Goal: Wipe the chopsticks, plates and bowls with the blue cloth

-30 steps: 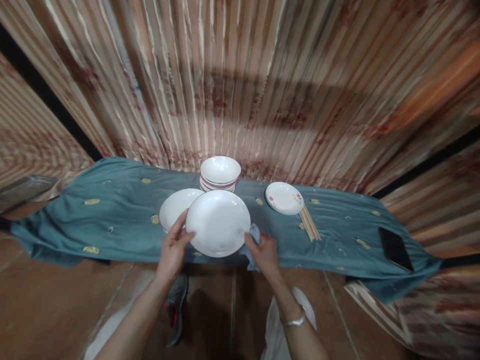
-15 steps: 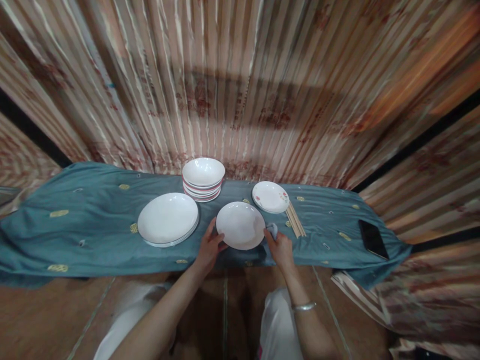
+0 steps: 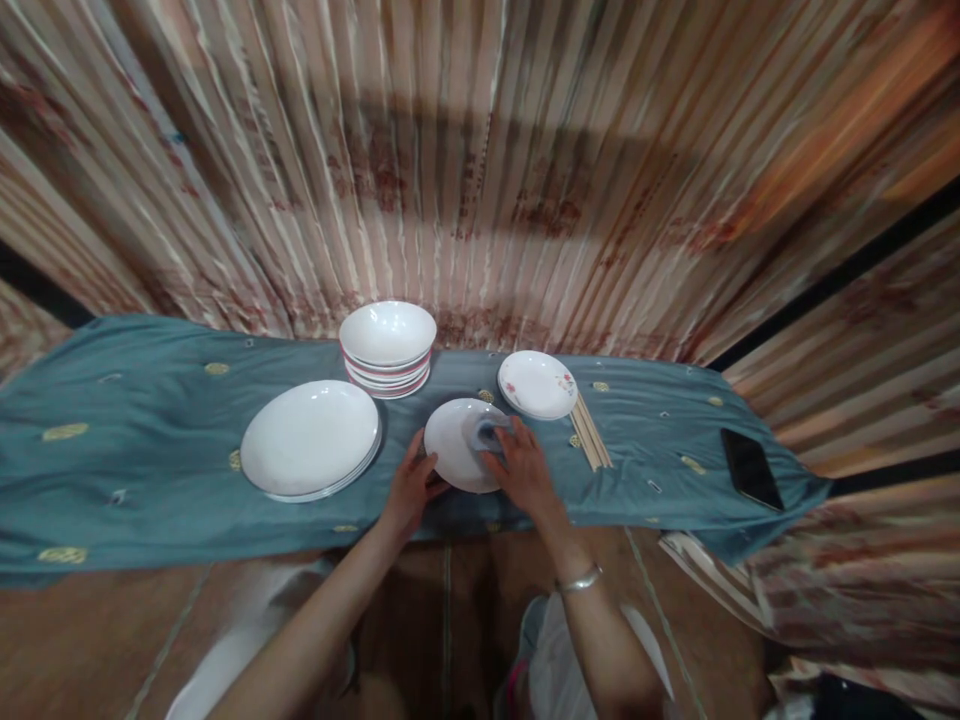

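Observation:
A round white plate (image 3: 450, 452) is in front of me at the near side of the cloth-covered table. My left hand (image 3: 411, 485) grips its left rim, thumb on top and fingers beneath. My right hand (image 3: 525, 468) reaches over the plate's right side, its fingers pressing a bunched grey-blue cloth (image 3: 487, 430) onto the upper surface. Part of the plate's right side is hidden under that hand.
Larger white plates (image 3: 311, 440) are stacked at left, with a stack of bowls (image 3: 388, 340) behind. Flower-patterned plates (image 3: 537, 385), several chopsticks (image 3: 592, 432) and a phone (image 3: 751, 468) lie to the right on the blue-green tablecloth (image 3: 165, 420). A curtain (image 3: 450, 200) hangs behind.
My right hand has moved left with the cloth, from the plate's right edge onto its upper surface. My left hand keeps its hold on the rim. The view has shifted slightly.

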The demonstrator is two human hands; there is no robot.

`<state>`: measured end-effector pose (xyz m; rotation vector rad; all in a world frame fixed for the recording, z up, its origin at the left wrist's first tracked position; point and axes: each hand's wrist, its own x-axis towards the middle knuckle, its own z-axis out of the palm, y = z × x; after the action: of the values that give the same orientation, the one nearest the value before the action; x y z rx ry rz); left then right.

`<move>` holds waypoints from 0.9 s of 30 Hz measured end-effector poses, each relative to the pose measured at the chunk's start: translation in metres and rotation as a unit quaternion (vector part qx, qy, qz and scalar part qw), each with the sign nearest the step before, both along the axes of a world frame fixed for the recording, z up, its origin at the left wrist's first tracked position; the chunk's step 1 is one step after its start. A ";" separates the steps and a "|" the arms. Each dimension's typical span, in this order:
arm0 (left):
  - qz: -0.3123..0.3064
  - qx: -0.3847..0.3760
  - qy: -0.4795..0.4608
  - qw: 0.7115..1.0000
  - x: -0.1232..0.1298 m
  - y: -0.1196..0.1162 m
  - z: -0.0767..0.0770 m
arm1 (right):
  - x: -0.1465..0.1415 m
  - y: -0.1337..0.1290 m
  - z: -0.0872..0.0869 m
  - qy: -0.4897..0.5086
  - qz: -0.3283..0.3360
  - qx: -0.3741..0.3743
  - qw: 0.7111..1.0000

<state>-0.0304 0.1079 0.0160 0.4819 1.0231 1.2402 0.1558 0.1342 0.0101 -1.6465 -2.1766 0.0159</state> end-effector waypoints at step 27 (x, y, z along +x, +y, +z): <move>-0.032 -0.022 -0.016 0.999 -0.008 0.002 -0.009 | -0.041 0.049 -0.005 0.049 -0.006 -0.075 0.996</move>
<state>-0.0384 0.1099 0.0071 0.4551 0.9979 1.1639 0.1148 0.1834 0.0053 -1.7015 -2.1351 0.2563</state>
